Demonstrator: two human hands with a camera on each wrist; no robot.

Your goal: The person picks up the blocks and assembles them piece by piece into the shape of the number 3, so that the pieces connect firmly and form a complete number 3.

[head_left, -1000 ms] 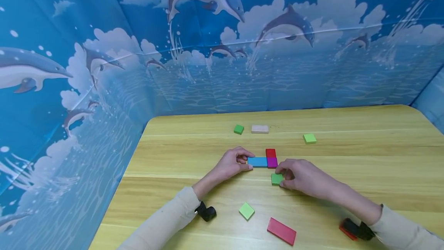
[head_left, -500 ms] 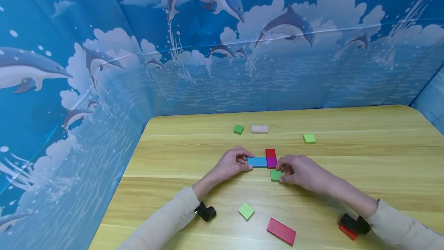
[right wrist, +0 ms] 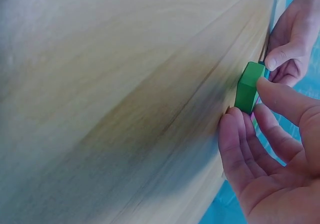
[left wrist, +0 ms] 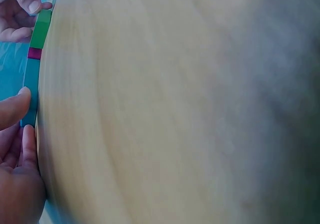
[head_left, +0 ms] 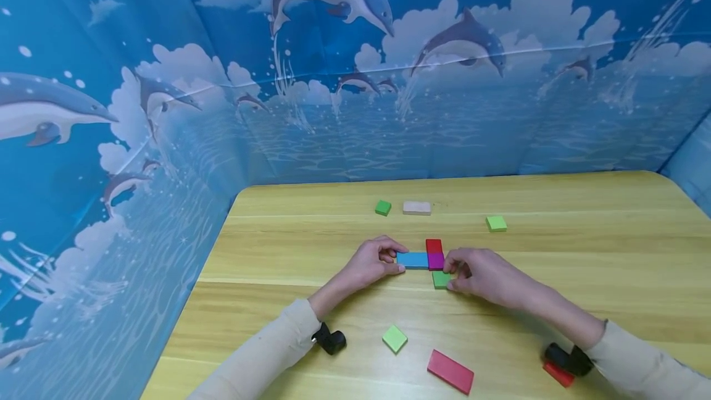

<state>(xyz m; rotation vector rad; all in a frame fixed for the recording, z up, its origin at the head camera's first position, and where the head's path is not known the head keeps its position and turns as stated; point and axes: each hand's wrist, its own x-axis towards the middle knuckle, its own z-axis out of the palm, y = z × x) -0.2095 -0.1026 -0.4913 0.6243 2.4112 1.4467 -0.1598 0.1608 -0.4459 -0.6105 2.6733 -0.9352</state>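
A blue rectangular block (head_left: 413,260) lies flat, its right end against a purple square block (head_left: 436,261). Behind the purple one sits a red block (head_left: 434,245). My left hand (head_left: 373,262) holds the blue block's left end between thumb and fingers; the left wrist view shows the thumb on the blue block (left wrist: 31,87). With thumb and fingers my right hand (head_left: 489,278) pinches a green square block (head_left: 441,280) at the near edge of the purple one. In the right wrist view the thumb lies on the green block (right wrist: 247,90).
Toward the back lie a small green block (head_left: 383,207), a pale pinkish block (head_left: 416,208) and a light green block (head_left: 496,223). Nearer are another light green block (head_left: 395,339), a pinkish-red rectangle (head_left: 450,371) and a red block (head_left: 558,374) beside the right wrist camera.
My right hand has slid the green block away from me, up to the purple block's near side. My left hand has stayed at the blue block.
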